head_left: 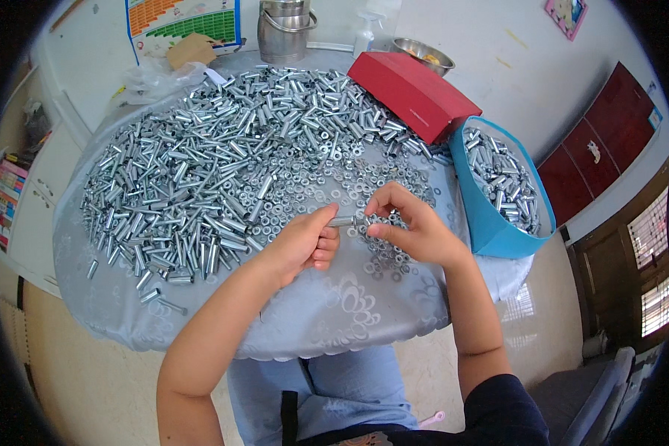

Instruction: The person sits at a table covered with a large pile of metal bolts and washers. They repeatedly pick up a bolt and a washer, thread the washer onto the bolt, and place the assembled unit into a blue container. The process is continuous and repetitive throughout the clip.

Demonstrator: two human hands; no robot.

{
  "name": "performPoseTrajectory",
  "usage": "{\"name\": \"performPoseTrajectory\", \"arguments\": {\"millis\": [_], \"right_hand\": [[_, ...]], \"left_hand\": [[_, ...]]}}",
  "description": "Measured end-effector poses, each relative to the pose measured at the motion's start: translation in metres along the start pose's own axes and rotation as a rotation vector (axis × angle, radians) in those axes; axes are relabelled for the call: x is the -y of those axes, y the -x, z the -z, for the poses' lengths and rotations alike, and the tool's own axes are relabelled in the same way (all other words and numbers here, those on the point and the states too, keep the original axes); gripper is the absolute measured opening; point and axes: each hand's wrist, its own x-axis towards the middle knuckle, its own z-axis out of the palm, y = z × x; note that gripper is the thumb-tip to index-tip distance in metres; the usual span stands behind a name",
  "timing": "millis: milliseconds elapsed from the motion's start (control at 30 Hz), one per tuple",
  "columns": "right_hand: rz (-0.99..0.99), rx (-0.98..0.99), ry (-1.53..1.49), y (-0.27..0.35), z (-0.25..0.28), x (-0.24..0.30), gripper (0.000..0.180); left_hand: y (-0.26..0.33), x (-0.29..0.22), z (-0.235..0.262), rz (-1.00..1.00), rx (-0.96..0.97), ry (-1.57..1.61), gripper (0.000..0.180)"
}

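Observation:
My left hand (305, 244) is closed around one end of a shiny metal expansion bolt (343, 221), held level just above the table. At its other end, the thumb and forefinger of my right hand (415, 227) pinch a nut (364, 221), partly hidden by the fingertips. Loose nuts and washers (279, 212) lie scattered on the cloth beyond and beneath my hands. To the left and behind spreads a large heap of bolts and metal sleeves (193, 156).
A silver patterned tablecloth (305, 327) covers the table. On the right stands a blue bin (490, 234) full of assembled bolts, beside a red box (416, 89). At the back are a steel pail (282, 37), a spray bottle (366, 33), a metal bowl (442, 63) and a plastic bag (156, 82).

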Motion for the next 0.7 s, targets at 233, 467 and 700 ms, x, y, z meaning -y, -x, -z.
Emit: {"name": "performPoseTrajectory", "arguments": {"millis": [233,467,700], "right_hand": [[-0.053,-0.02,0.044,-0.001,-0.006,0.002,0.021],[-0.069,-0.002,0.066,0.0,-0.009,0.004,0.017],[-0.25,0.085,0.025,0.0,-0.008,0.004,0.028]], "left_hand": [[-0.001,0.001,0.0,-0.018,-0.022,-0.007,0.043],[-0.002,0.002,0.0,-0.062,-0.027,-0.049,0.044],[-0.001,0.005,-0.01,-0.197,-0.139,-0.15,0.043]]}}
